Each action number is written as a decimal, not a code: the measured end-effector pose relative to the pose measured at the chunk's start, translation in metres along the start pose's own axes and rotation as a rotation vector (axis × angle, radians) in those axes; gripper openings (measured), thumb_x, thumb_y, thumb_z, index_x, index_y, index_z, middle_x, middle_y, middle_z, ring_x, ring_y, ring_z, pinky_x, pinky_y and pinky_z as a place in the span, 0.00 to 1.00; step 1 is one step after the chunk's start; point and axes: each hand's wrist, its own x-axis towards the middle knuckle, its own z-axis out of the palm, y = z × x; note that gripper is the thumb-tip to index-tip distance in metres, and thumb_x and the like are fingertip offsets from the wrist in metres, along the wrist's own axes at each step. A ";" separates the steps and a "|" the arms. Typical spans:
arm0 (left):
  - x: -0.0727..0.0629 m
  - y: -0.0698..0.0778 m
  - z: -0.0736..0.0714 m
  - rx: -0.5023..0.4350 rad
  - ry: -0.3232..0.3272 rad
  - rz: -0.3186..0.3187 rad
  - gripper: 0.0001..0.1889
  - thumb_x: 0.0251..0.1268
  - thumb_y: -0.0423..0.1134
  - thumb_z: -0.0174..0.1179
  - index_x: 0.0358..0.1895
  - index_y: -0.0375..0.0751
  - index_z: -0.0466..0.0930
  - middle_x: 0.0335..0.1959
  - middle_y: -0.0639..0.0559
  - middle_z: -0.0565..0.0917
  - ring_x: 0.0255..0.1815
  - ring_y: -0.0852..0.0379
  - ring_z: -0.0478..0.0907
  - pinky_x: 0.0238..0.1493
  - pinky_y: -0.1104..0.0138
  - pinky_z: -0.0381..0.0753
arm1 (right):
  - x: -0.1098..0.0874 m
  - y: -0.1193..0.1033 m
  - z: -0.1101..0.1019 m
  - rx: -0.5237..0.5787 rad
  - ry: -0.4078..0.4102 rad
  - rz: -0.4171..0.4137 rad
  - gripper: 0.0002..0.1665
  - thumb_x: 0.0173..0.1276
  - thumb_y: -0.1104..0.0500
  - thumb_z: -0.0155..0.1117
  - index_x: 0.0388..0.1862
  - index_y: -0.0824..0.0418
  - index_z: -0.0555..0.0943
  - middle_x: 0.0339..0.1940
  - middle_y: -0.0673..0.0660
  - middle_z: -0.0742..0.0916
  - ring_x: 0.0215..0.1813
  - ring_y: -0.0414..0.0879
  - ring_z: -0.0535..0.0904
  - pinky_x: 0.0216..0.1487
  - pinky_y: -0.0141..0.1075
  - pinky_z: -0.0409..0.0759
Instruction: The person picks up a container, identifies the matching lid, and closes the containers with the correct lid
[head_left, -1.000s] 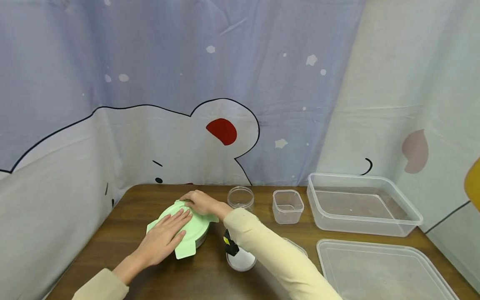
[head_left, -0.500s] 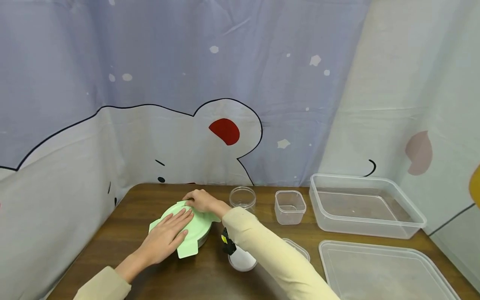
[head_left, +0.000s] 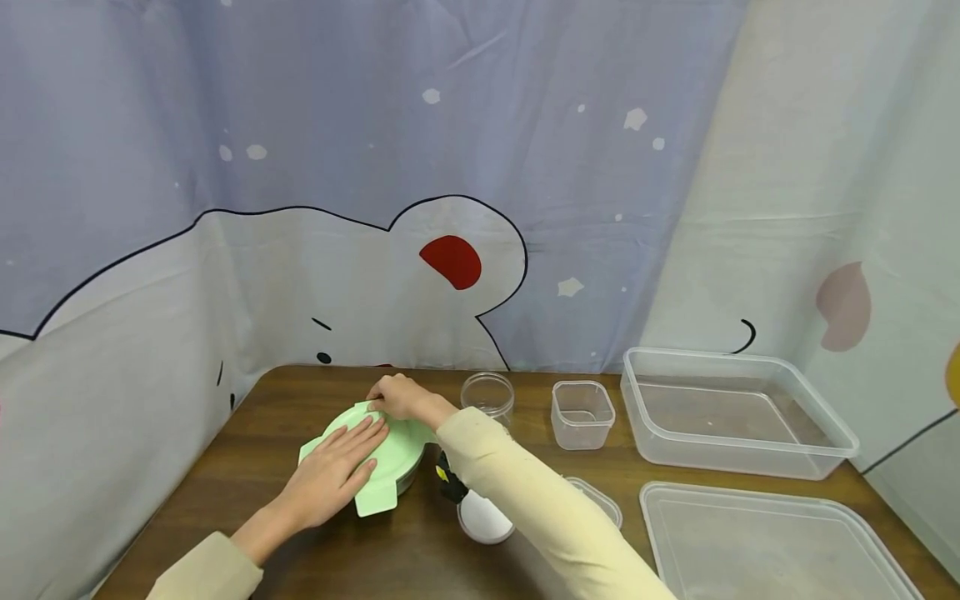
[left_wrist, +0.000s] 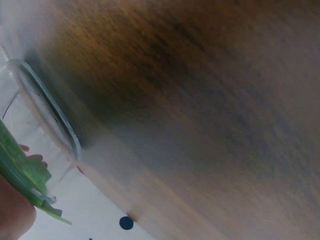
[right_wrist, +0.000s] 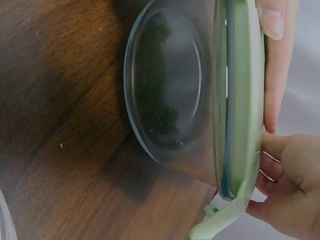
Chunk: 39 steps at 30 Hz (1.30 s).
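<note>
A round glass container stands on the wooden table with a pale green lid on top. The lid's side flaps stick outward, one of them toward the front. Across the top of the lid lies my left hand, its fingers straight and flat. My right hand is at the lid's far edge, fingers curled there and thumb against the top. In the right wrist view, the lid sits along the container's rim, and a flap angles out near my right fingers.
Right of the container are a clear round jar, a small square tub and a large clear box. A big flat lid, a small clear lid and a white disc lie nearer, partly by my right sleeve.
The head view has shifted slightly, moving the scene a little to the right. Both hands stay on the lid; my right wrist has shifted slightly left relative to the white disc.
</note>
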 end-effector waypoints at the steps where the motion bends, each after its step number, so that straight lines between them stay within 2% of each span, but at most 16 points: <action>1: 0.000 0.000 0.000 0.000 -0.001 -0.002 0.24 0.75 0.46 0.46 0.70 0.42 0.65 0.72 0.49 0.66 0.75 0.49 0.60 0.72 0.50 0.57 | 0.000 0.000 0.000 -0.004 0.000 -0.002 0.17 0.73 0.53 0.54 0.55 0.54 0.82 0.55 0.50 0.86 0.58 0.43 0.80 0.53 0.28 0.79; 5: 0.000 0.000 0.000 0.003 -0.007 -0.006 0.24 0.75 0.46 0.45 0.70 0.42 0.65 0.72 0.49 0.66 0.75 0.49 0.60 0.72 0.51 0.57 | -0.002 -0.001 0.001 -0.004 -0.006 0.004 0.18 0.74 0.53 0.53 0.56 0.54 0.82 0.56 0.50 0.85 0.58 0.43 0.80 0.53 0.28 0.79; 10: 0.000 0.000 -0.001 0.007 -0.013 -0.011 0.24 0.75 0.46 0.45 0.70 0.43 0.65 0.73 0.50 0.66 0.75 0.49 0.60 0.72 0.50 0.56 | -0.002 -0.002 0.003 0.012 -0.016 0.022 0.18 0.75 0.52 0.51 0.58 0.54 0.81 0.55 0.50 0.85 0.55 0.42 0.82 0.48 0.27 0.80; 15: 0.001 0.000 -0.002 0.005 -0.014 -0.015 0.24 0.75 0.46 0.45 0.70 0.43 0.65 0.72 0.50 0.66 0.75 0.49 0.60 0.72 0.51 0.57 | -0.002 -0.002 0.003 0.007 0.000 0.021 0.18 0.75 0.53 0.51 0.57 0.54 0.81 0.54 0.50 0.86 0.52 0.41 0.83 0.44 0.26 0.79; 19: 0.001 0.000 -0.002 0.003 -0.015 -0.015 0.24 0.75 0.46 0.45 0.70 0.43 0.65 0.73 0.50 0.66 0.75 0.49 0.60 0.72 0.50 0.57 | -0.003 -0.002 0.002 0.015 0.010 0.031 0.18 0.74 0.52 0.52 0.57 0.54 0.81 0.54 0.50 0.86 0.52 0.41 0.83 0.45 0.26 0.79; 25: 0.000 0.001 -0.001 -0.004 -0.007 -0.010 0.24 0.75 0.45 0.45 0.70 0.43 0.65 0.73 0.49 0.66 0.75 0.48 0.60 0.72 0.50 0.57 | -0.005 0.002 0.004 0.094 0.063 0.025 0.15 0.72 0.52 0.56 0.52 0.53 0.84 0.52 0.48 0.87 0.55 0.43 0.81 0.50 0.29 0.79; 29: -0.001 0.003 -0.001 -0.005 0.008 -0.001 0.24 0.75 0.45 0.46 0.70 0.43 0.66 0.72 0.49 0.66 0.74 0.48 0.60 0.72 0.49 0.58 | -0.006 0.008 0.006 0.175 0.099 0.008 0.13 0.69 0.52 0.60 0.48 0.53 0.86 0.47 0.48 0.89 0.51 0.43 0.83 0.45 0.28 0.79; 33: -0.003 0.004 -0.002 0.004 0.016 -0.003 0.24 0.75 0.44 0.46 0.70 0.44 0.66 0.72 0.50 0.67 0.74 0.47 0.61 0.72 0.48 0.57 | -0.006 0.011 0.007 0.235 0.102 -0.014 0.14 0.70 0.52 0.60 0.49 0.54 0.86 0.47 0.49 0.89 0.50 0.43 0.83 0.43 0.26 0.78; 39: 0.000 0.003 -0.003 0.004 0.006 0.000 0.23 0.75 0.44 0.45 0.70 0.45 0.67 0.72 0.49 0.66 0.75 0.47 0.60 0.72 0.47 0.57 | -0.007 0.010 0.004 0.167 0.091 -0.013 0.16 0.72 0.54 0.57 0.54 0.55 0.83 0.53 0.50 0.87 0.56 0.44 0.82 0.50 0.29 0.80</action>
